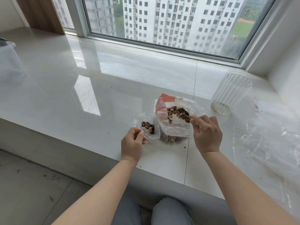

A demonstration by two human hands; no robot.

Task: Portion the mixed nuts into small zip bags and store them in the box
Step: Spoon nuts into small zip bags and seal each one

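A large clear plastic bag (175,129) with an orange patch lies open on the white sill, full of mixed nuts (178,112). To its left sits a small zip bag (148,127) holding some nuts. My left hand (132,143) pinches the small bag's near edge with curled fingers. My right hand (206,132) is at the large bag's right rim, its thumb and forefinger pinching at the nuts there. A translucent box (9,62) stands at the far left of the sill.
A ribbed clear glass (230,95) with crumbs in its bottom stands to the right of the big bag. Several flat clear bags (267,143) lie at the right end of the sill. A window runs along the back. My knees are below the sill's edge.
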